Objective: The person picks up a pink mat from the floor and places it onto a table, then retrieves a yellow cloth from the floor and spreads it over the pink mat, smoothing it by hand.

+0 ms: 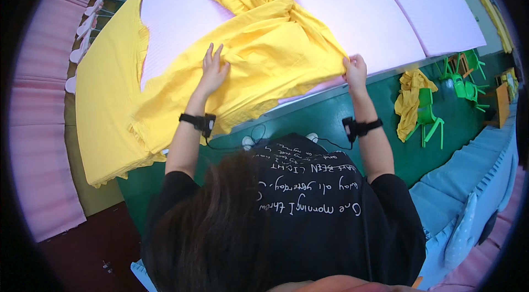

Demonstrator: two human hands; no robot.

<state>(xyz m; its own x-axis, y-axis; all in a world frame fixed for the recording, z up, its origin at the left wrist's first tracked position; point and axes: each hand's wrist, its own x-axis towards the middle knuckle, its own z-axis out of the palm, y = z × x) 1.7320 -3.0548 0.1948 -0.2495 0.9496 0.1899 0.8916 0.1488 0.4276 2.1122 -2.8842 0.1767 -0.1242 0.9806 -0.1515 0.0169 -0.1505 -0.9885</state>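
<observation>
I see the yellow cloth [264,55] spread across the pale table [358,11], its near edge hanging over the table's front rim. My left hand [212,69] rests flat on the cloth, fingers spread. My right hand [355,70] pinches the cloth's hem at the table's front edge. Right of the table, another yellow cloth [410,99] drapes over a green chair [430,118].

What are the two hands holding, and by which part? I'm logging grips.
The right hand pinches the yellow cloth at its near edge; the left hand lies open on the cloth, not gripping.
</observation>
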